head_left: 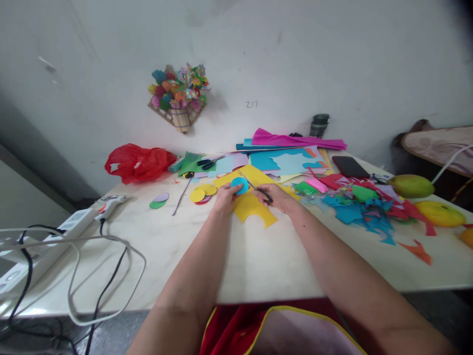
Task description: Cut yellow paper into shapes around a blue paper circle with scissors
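Hazard at the hands, in my judgement: the slim metal scissors with black handles [266, 196] point close past the round blue paper disc [240, 186], so a slipped grip could nick its edge or the left hand [226, 195]. That hand is closed in a pinch on the disc's left side; the right hand [275, 195] is curled round the handles, finger placement in the loops not discernible. Beneath both lies a notched yellow paper sheet [251, 204]. At nine o'clock, round yellow paper discs [197, 195]; at ten, a crumpled red plastic bag [136, 162]; near three, jagged blue paper scraps [345, 211].
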Demonstrator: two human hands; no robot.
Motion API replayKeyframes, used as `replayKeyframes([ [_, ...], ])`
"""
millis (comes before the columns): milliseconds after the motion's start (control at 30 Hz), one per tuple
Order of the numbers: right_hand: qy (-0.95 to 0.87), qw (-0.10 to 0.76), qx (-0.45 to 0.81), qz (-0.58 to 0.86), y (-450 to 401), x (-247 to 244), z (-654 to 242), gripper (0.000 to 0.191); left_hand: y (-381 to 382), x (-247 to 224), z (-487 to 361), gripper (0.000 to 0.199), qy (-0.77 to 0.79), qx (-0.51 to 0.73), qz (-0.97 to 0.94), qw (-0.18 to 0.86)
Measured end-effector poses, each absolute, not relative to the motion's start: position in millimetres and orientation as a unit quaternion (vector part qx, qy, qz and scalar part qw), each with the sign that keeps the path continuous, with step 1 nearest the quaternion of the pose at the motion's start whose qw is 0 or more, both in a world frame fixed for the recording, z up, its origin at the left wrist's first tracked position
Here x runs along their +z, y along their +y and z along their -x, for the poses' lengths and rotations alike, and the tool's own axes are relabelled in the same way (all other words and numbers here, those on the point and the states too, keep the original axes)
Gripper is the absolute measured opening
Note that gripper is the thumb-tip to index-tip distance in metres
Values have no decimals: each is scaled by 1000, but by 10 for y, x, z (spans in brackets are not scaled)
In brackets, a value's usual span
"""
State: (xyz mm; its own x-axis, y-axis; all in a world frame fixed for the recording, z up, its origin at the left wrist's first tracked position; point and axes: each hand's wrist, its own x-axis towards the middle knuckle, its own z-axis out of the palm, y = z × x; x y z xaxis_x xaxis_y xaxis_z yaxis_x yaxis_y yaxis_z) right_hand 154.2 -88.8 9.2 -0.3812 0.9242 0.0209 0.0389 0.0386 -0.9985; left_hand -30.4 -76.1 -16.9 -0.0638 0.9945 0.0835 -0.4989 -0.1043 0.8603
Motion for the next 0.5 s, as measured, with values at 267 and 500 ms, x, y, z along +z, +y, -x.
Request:
replayKeyframes([
  [267,-612,384,567,395,-908,136,-1547,31,-760,-173,314,37,339,644,-373,575],
  [500,-613,387,565,393,-906,129,-1547,33,-747,-180,329,39,343,645,-365,577],
])
